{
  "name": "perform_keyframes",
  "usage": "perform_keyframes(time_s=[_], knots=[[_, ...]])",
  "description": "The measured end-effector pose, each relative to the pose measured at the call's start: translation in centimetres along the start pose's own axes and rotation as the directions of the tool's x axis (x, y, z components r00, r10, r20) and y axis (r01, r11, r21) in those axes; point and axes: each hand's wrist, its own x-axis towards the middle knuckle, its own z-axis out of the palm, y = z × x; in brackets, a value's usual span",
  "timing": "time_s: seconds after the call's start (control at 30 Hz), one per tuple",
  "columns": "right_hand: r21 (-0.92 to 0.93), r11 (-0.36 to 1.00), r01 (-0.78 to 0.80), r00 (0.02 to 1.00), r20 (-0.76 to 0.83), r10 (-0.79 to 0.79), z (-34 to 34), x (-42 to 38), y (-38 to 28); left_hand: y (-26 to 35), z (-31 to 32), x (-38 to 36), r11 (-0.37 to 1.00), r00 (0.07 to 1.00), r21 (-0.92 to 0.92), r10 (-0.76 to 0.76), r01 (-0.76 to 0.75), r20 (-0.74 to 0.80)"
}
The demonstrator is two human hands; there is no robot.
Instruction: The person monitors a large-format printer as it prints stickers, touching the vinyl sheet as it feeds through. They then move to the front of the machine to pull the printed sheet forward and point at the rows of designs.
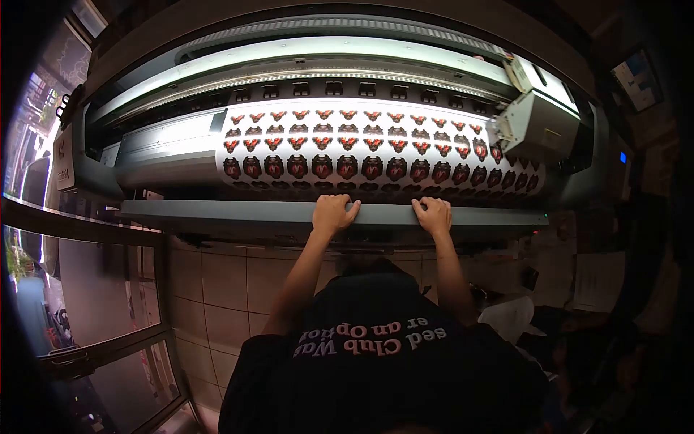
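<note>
My left hand (334, 215) lies over the grey front bar (238, 212) of a wide-format printer, fingers curled over its far edge and thumb pointing inward. A short way along the same bar, my right hand (434, 215) grips it in a similar way. Just beyond both hands, a white printed sheet (225, 145) runs down over the printer bed. Rows of red and black emblems cover it. At the sheet's right side sits the white print carriage (542, 123), hiding part of the print.
Bare metal platen (170, 141) shows left of the sheet. Several black pinch rollers (333, 88) line its top. A glass door with a metal frame (108, 347) stands at left, beside the tiled floor (224, 289). A small blue display (623, 157) glows at right.
</note>
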Motion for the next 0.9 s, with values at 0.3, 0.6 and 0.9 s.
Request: perform_keyframes(time_s=[0.3,0.6,0.9], knots=[[-0.005,0.998,-0.067,0.998,-0.011,0.067,0.11,0.07,0.03,0.22,-0.27,0.14,1.0,0.999,0.0,0.018,-0.018,-0.046],[-0.028,0.996,-0.08,0.997,0.01,0.081,-0.22,0.2,-0.11,0.22,-0.13,0.06,1.0,1.0,0.017,0.006,-0.006,-0.024],[-0.041,0.994,-0.104,0.994,0.032,0.105,-0.77,0.31,-0.62,0.29,-0.25,0.1,1.0,1.0,0.03,0.009,-0.009,-0.022]])
